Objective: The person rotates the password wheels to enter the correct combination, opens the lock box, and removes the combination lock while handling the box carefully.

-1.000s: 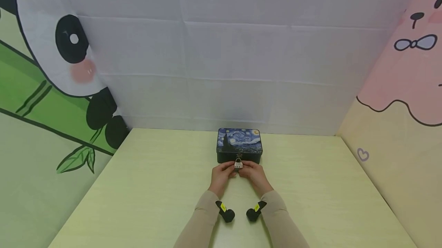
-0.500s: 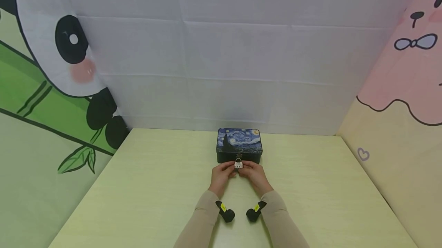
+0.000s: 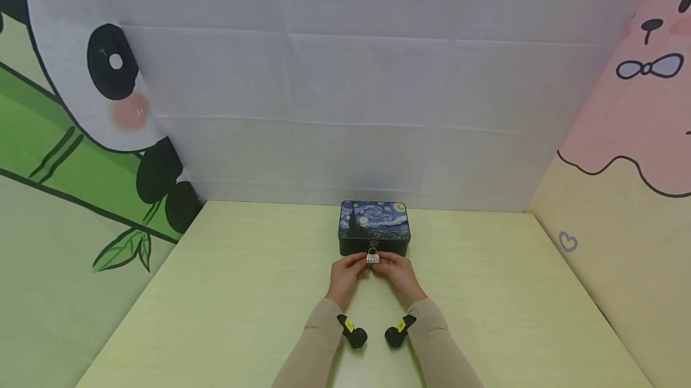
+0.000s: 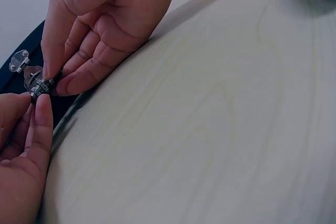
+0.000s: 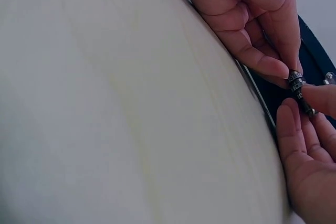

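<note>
A dark tin box (image 3: 374, 220) with a swirling blue picture on its lid stands shut. At its front clasp (image 4: 19, 61) is a small combination padlock (image 3: 373, 258), its number dials (image 5: 297, 84) showing between the fingertips. My left hand (image 3: 343, 277) pinches one side of the padlock, at the lower left in the left wrist view (image 4: 23, 163). My right hand (image 3: 400, 276) pinches the other side, at the lower right in the right wrist view (image 5: 315, 161). Whether the shackle is locked cannot be told.
The pale wooden table (image 3: 243, 292) runs back to a white cloth wall (image 3: 367, 88). Printed side walls, with a panda (image 3: 92, 118) on the left and a pink figure (image 3: 621, 124) on the right, flank it. Each wrist carries a black camera (image 3: 355, 337).
</note>
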A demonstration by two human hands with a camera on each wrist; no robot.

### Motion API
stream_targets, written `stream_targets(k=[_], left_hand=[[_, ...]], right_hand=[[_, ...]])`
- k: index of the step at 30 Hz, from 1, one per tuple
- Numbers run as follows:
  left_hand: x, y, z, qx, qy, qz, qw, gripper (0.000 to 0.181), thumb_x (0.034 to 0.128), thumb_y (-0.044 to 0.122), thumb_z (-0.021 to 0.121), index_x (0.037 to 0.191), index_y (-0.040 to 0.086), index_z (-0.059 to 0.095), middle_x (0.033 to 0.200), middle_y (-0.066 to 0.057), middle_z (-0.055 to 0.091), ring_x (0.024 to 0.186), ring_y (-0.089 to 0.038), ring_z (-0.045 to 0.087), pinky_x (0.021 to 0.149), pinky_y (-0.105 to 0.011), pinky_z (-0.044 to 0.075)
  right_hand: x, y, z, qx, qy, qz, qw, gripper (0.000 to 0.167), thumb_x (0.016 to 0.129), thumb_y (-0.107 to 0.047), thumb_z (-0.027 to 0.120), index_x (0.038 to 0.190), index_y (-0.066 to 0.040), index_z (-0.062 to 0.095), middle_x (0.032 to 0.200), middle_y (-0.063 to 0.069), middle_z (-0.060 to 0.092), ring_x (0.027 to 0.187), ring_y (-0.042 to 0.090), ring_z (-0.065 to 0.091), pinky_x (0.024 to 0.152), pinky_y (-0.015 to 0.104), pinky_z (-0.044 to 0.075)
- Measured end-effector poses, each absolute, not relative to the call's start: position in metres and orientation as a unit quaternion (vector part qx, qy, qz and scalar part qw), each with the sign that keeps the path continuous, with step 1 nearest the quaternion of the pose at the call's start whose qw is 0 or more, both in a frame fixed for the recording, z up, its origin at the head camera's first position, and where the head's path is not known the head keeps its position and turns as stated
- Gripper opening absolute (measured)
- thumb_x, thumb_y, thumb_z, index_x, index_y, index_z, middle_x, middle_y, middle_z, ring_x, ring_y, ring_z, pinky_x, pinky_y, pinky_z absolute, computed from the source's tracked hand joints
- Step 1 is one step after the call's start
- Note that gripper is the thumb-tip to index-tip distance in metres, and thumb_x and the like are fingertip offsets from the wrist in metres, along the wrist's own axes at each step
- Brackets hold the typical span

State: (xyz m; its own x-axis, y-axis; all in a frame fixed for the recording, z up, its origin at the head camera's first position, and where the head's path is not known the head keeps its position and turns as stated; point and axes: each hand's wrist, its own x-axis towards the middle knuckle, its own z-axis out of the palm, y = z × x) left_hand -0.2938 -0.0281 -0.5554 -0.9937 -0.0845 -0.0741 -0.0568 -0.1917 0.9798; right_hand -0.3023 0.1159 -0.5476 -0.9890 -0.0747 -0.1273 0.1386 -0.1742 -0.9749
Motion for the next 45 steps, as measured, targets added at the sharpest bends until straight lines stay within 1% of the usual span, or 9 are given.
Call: stream_targets(k=[12,22,33,41,45], left_hand=[[-0.2939,-0.0277,-0.5549,0.058,-0.634,-0.771,0.01,0.024,0.0946,-0.002,0.065,0.117,-0.012,0.067,0.114,-0.021,0.068,0.078,-0.01,0.068,0.069,-0.023,0.06],[-0.2937,-0.027,-0.5538,0.065,-0.634,-0.771,0.009,0.023,0.094,-0.002,0.065,0.116,-0.011,0.069,0.113,-0.019,0.069,0.076,-0.01,0.067,0.069,-0.023,0.06],[-0.2942,-0.0266,-0.5546,0.06,-0.638,-0.767,0.012,0.024,0.0944,-0.002,0.065,0.117,-0.011,0.068,0.113,-0.02,0.069,0.075,-0.01,0.067,0.069,-0.023,0.061],[-0.2958,-0.0259,-0.5563,0.056,-0.64,-0.767,0.013,0.024,0.095,-0.001,0.065,0.117,-0.011,0.068,0.113,-0.02,0.068,0.077,-0.01,0.067,0.07,-0.023,0.061],[-0.2959,-0.0261,-0.5567,0.057,-0.64,-0.766,0.011,0.024,0.0951,-0.002,0.064,0.117,-0.011,0.068,0.113,-0.02,0.068,0.077,-0.01,0.067,0.07,-0.023,0.06]], right_hand=[[-0.3012,0.1146,-0.5449,0.022,0.628,-0.775,0.066,0.036,0.088,0.013,0.062,0.123,0.02,0.056,0.094,0.01,0.071,0.078,0.009,0.066,0.067,0.021,0.058],[-0.3031,0.1149,-0.5473,0.014,0.64,-0.766,0.063,0.036,0.089,0.012,0.064,0.123,0.02,0.057,0.095,0.012,0.072,0.078,0.009,0.066,0.067,0.022,0.058],[-0.3037,0.1165,-0.5483,0.007,0.65,-0.757,0.064,0.034,0.09,0.012,0.063,0.123,0.019,0.057,0.097,0.013,0.072,0.079,0.01,0.066,0.068,0.022,0.058],[-0.3035,0.1161,-0.5461,0.004,0.649,-0.758,0.058,0.033,0.089,0.013,0.063,0.121,0.02,0.058,0.094,0.013,0.072,0.077,0.009,0.066,0.067,0.022,0.058],[-0.304,0.1164,-0.5474,-0.001,0.652,-0.756,0.057,0.033,0.089,0.013,0.063,0.121,0.021,0.057,0.096,0.016,0.072,0.077,0.009,0.066,0.068,0.023,0.059]])
